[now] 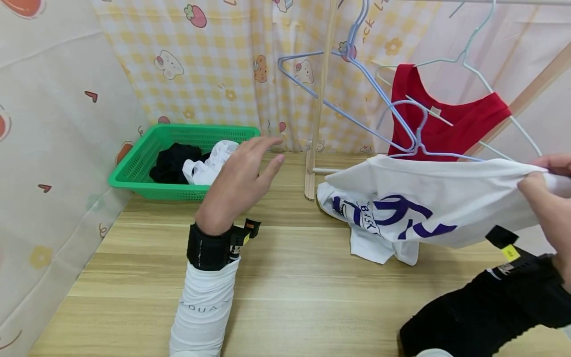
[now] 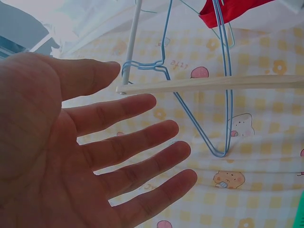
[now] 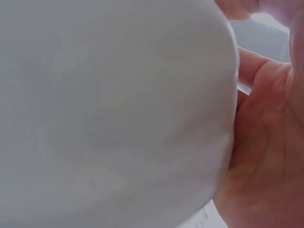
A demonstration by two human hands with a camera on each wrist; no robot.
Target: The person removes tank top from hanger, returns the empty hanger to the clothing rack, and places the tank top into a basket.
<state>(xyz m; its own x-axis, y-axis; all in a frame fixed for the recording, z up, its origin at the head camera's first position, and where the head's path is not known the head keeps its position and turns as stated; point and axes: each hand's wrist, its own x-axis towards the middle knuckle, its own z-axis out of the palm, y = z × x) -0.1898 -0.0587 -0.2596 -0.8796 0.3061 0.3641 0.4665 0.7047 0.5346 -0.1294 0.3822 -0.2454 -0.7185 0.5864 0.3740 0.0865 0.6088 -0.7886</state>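
My right hand (image 1: 548, 198), at the right edge of the head view, pinches the edge of a white shirt (image 1: 473, 198) with dark blue print. The shirt stretches leftward from it, and its bunched lower end rests on the tabletop. A blue hanger (image 1: 419, 141) shows its hook above the shirt's top edge; the rest is hidden by the cloth. In the right wrist view, white fabric (image 3: 118, 114) fills most of the picture beside the palm. My left hand (image 1: 241, 181) is raised before the green basket, fingers spread and holding nothing, as the left wrist view shows.
The green basket (image 1: 147, 191) at the back left holds black clothing (image 1: 174, 161) and white clothing (image 1: 209, 166). A wooden rack post (image 1: 322, 94) stands mid-table. Blue hangers (image 1: 308, 91) and a red tank top (image 1: 441, 124) on a green hanger (image 1: 484, 82) hang at the right.
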